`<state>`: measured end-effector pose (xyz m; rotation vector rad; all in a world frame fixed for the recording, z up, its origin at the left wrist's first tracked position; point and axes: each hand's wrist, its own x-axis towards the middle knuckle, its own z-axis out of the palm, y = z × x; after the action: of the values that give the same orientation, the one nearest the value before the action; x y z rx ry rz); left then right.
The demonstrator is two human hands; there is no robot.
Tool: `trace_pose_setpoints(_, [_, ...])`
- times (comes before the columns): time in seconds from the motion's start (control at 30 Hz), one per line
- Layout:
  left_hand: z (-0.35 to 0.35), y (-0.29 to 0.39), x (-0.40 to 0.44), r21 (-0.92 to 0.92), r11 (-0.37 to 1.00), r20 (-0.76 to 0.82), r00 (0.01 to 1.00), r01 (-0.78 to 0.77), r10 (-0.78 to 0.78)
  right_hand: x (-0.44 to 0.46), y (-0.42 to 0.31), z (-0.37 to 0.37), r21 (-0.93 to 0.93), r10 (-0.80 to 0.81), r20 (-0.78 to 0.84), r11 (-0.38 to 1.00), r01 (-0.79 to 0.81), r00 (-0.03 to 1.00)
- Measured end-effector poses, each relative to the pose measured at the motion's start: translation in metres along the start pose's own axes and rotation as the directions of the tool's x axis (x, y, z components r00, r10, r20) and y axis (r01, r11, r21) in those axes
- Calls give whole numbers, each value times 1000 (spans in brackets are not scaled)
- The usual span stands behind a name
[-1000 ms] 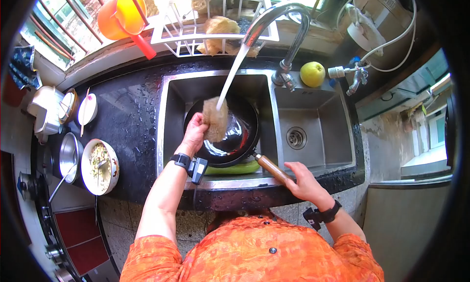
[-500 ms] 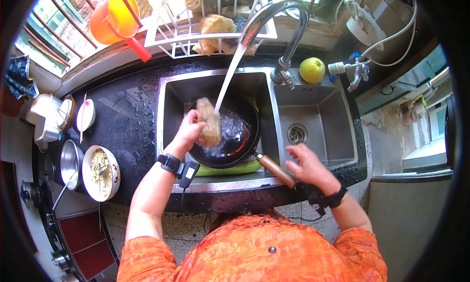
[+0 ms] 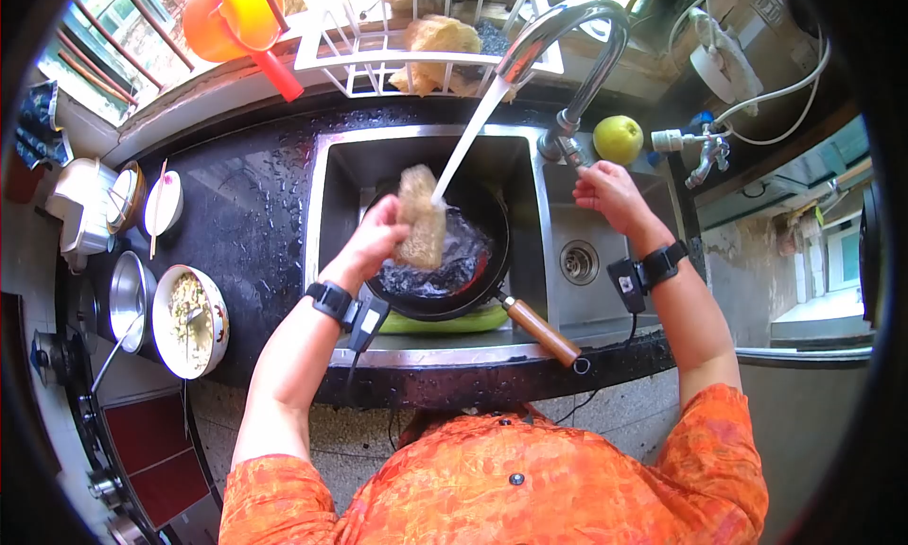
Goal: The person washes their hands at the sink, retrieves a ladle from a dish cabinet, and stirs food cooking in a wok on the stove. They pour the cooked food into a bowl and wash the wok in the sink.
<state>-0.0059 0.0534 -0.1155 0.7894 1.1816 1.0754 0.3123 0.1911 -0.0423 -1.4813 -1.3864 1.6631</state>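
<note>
My left hand (image 3: 376,238) pinches a tan loofah scrubber (image 3: 422,219) beside the falling water (image 3: 465,143), over the pan. A dark frying pan (image 3: 497,238) rests in the left sink basin, its wooden handle (image 3: 541,330) pointing toward the front right. Water pools and ripples inside it. Up at the base of the chrome faucet (image 3: 605,63), my right hand (image 3: 613,197) has its fingers closed at the faucet handle (image 3: 570,151). Partly hidden under the pan lies a long green vegetable (image 3: 445,322).
A yellow-green round fruit (image 3: 618,139) sits behind the right basin (image 3: 615,304). At left stand a bowl of chopped food (image 3: 219,332), a metal bowl (image 3: 128,285) and a small white bowl (image 3: 168,205) with chopsticks. A white rack (image 3: 430,72) and orange dipper (image 3: 203,25) are behind.
My right hand has gone from above the pan's handle up to the faucet handle, and its fingers have closed. My left hand still holds the loofah scrubber by the stream.
</note>
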Motion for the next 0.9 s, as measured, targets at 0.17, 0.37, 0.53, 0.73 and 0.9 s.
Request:
trace_pose_setpoints(0.17, [12,26,-5,37,999,93,996,-14,11,8,1,-7,116,-3,66,993,-4,998])
trace_pose_setpoints(0.37, [-12,-3,-2,278,955,132,989,-104,70,25,-1,3,308,-45,139,952,0,989])
trace_pose_setpoints(0.53, [-28,-20,7,888,424,-223,973,178,58,-21,22,22,-204,-105,324,963,178,940])
trace_pose_setpoints(0.73, [16,-49,37,974,90,203,976,-210,80,-124,81,75,-851,-55,413,333,407,909])
trace_pose_setpoints(0.9, [16,-65,121,583,-540,728,685,-607,17,-117,70,72,-849,347,358,507,147,867])
